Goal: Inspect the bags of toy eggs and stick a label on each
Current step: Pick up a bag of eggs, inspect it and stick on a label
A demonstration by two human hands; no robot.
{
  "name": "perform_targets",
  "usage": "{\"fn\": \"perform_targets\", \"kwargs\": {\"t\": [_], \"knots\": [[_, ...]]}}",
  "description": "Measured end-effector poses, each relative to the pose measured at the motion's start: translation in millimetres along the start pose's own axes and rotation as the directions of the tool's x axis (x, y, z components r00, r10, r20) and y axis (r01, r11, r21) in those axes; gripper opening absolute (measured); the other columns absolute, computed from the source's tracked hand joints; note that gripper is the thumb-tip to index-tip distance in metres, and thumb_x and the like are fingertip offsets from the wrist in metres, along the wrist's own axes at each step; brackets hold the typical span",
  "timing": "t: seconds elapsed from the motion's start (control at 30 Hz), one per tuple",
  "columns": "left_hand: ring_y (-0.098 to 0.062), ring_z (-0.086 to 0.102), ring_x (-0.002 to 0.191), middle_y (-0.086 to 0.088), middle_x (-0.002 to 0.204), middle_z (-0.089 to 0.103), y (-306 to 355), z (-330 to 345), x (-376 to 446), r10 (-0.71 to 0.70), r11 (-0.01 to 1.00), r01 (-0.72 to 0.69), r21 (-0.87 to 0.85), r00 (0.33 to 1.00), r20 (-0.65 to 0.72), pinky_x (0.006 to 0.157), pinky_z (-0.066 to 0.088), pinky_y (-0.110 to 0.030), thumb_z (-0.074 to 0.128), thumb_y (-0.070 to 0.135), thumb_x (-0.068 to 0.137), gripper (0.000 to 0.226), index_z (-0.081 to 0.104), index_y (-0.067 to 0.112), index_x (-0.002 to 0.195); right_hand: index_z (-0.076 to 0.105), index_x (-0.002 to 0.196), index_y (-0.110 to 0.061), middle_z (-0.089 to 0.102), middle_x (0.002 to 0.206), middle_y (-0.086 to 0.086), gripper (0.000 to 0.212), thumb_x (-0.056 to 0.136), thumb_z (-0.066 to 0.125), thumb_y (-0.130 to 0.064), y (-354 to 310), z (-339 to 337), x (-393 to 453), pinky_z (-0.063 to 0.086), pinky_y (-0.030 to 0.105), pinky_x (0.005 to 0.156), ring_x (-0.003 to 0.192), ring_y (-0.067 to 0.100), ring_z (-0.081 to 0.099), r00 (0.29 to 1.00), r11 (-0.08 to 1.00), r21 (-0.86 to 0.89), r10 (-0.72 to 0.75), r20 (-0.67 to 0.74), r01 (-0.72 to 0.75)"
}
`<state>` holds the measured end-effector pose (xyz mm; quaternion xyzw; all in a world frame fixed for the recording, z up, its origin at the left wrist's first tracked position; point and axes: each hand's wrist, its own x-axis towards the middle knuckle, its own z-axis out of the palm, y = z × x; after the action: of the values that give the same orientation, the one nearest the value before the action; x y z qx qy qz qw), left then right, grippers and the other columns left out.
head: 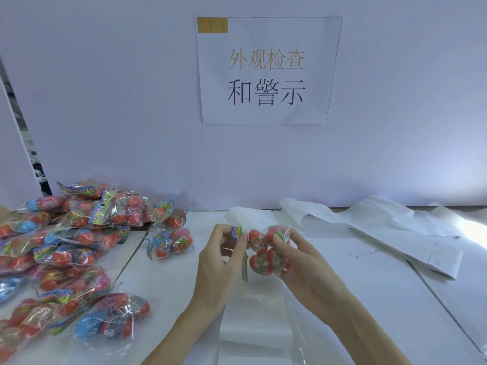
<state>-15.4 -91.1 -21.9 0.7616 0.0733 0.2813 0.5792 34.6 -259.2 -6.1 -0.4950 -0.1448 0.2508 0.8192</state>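
A bag (266,250) of red toy eggs is held up over the middle of the white table (369,299), gripped between both hands. The left hand (218,262) is curled around the bag's left end, where the coloured header card (236,233) is pinched by its fingertips. The right hand (300,262) is wrapped around the bag's right side, with fingers pressed on the upper eggs and others cupped beneath. Small white labels (257,246) with print are seen on the eggs through the clear film. A large pile of bags (66,246) is spread over the left part of the table, from the far edge to the near edge, with red, blue and pink eggs inside. One loose bag (171,243) is lying just right of the pile, apart from the held one. Clear plastic sheeting (253,327) is laid on the table beneath the forearms. Crumpled white sheets (382,227) are lying on the far right. A paper sign (266,71) with Chinese characters is fixed to the far wall (118,101)
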Motion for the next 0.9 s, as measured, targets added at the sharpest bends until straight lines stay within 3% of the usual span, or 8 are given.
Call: {"fn": "perform_targets", "kwargs": {"t": [0.13,0.23,0.37,0.47,0.6,0.67,0.77,0.9], "knots": [[-0.014,0.069,0.078,0.002,0.081,0.070,-0.5,-0.4,0.5,-0.059,0.990,0.059,-0.125,0.998,0.001,0.073,0.057,-0.029,0.059,0.022,0.105,0.010,0.059,0.013,0.100,0.074,0.120,-0.012,0.076,0.120,0.013,0.032,0.101,0.061,-0.035,0.4,5.5,-1.0,0.058,0.030,0.089,0.105,0.026,0.073,0.993,0.983,-0.170,-0.079,-0.088,0.063],[-0.014,0.068,0.075,0.003,0.080,0.070,-1.5,-1.0,1.3,-0.043,0.995,0.042,-0.092,0.999,-0.013,0.065,0.054,-0.025,0.056,0.023,0.106,0.011,0.059,0.014,0.100,0.079,0.113,-0.015,0.078,0.112,0.014,0.027,0.102,0.061,-0.031,1.6,8.1,-2.4,0.058,0.035,0.086,0.101,0.031,0.073,0.983,0.964,-0.249,-0.129,-0.134,0.092],[-0.015,0.067,0.074,0.003,0.080,0.069,-0.3,-1.8,1.6,0.016,1.000,-0.016,-0.017,1.000,-0.007,0.065,0.056,-0.036,0.055,0.022,0.107,0.010,0.057,0.015,0.100,0.082,0.110,-0.014,0.078,0.111,0.015,0.025,0.104,0.059,-0.023,0.1,8.9,-3.4,0.059,0.033,0.082,0.098,0.028,0.074,0.974,0.966,-0.238,-0.140,-0.176,0.096],[-0.010,0.063,0.068,0.007,0.077,0.066,-0.6,-0.3,-0.5,0.071,0.997,-0.072,0.023,0.997,0.007,0.059,0.053,-0.025,0.054,0.019,0.107,0.010,0.054,0.015,0.098,0.082,0.109,-0.013,0.079,0.110,0.014,0.026,0.105,0.057,-0.021,-0.7,8.9,-5.0,0.061,0.030,0.078,0.096,0.027,0.075,0.975,0.967,-0.243,-0.121,-0.187,0.074],[-0.005,0.063,0.071,0.014,0.074,0.063,1.8,2.3,-3.4,-0.012,0.995,0.017,-0.096,0.999,0.049,0.061,0.051,-0.018,0.055,0.032,0.104,0.018,0.052,0.016,0.098,0.081,0.109,-0.016,0.080,0.105,0.009,0.027,0.106,0.058,-0.029,1.0,12.6,-4.8,0.061,0.032,0.080,0.096,0.024,0.076,0.965,0.949,-0.307,-0.145,-0.218,0.073],[-0.006,0.063,0.072,0.014,0.073,0.061,3.3,2.4,-3.3,-0.019,0.996,0.024,-0.089,0.998,0.060,0.062,0.052,-0.021,0.052,0.041,0.101,0.025,0.051,0.015,0.099,0.082,0.105,-0.016,0.080,0.103,0.009,0.030,0.104,0.058,-0.034,2.3,14.4,-4.4,0.062,0.035,0.084,0.097,0.025,0.077,0.963,0.945,-0.317,-0.153,-0.221,0.077],[-0.006,0.053,0.059,0.011,0.065,0.057,5.7,1.5,-3.0,0.041,0.999,-0.040,-0.025,0.998,0.038,0.054,0.048,-0.028,0.045,0.033,0.106,0.020,0.049,0.015,0.097,0.084,0.100,-0.016,0.080,0.101,0.012,0.033,0.106,0.055,-0.031,2.2,13.9,-5.4,0.064,0.033,0.080,0.097,0.028,0.078,0.964,0.951,-0.298,-0.148,-0.219,0.078],[-0.015,0.045,0.055,-0.003,0.063,0.052,8.5,0.3,-1.4,0.085,0.996,-0.085,0.001,0.996,-0.007,0.052,0.042,-0.049,0.042,0.041,0.103,0.027,0.048,0.015,0.096,0.084,0.100,-0.019,0.080,0.101,0.011,0.036,0.108,0.051,-0.032,1.8,14.0,-5.2,0.063,0.029,0.078,0.096,0.026,0.078,0.968,0.950,-0.302,-0.150,-0.199,0.085]]}}
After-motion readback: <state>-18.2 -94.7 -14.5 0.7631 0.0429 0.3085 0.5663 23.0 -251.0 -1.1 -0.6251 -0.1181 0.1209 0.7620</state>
